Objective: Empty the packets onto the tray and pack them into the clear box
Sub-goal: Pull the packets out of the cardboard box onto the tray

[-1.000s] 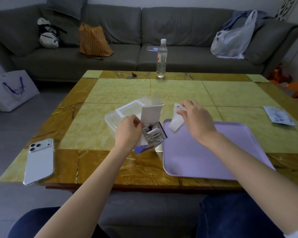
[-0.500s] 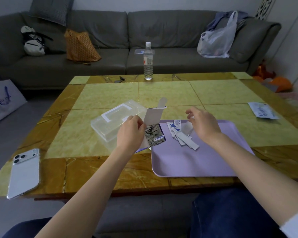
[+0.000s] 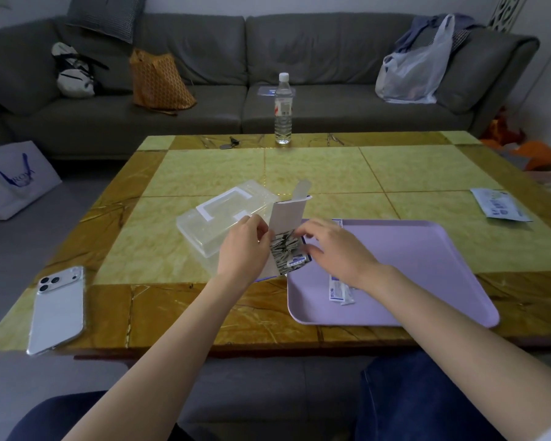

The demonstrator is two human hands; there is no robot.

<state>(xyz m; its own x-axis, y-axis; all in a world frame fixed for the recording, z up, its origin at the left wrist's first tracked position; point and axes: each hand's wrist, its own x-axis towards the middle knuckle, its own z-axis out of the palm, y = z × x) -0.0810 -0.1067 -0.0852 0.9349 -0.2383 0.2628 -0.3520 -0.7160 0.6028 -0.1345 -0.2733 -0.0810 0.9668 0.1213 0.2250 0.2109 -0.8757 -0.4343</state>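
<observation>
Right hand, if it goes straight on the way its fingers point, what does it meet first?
The open carton gripped by the left hand. The right hand points left at its mouth, where packets show; the fingertips look at or just short of them, though depth is unclear.

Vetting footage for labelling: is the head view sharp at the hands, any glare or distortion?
Head view: dim light; right hand slightly motion-blurred, left hand gripping the packet sharper; mild sheen on the phone and clear box; wide-angle lens bows the table edge.
</observation>
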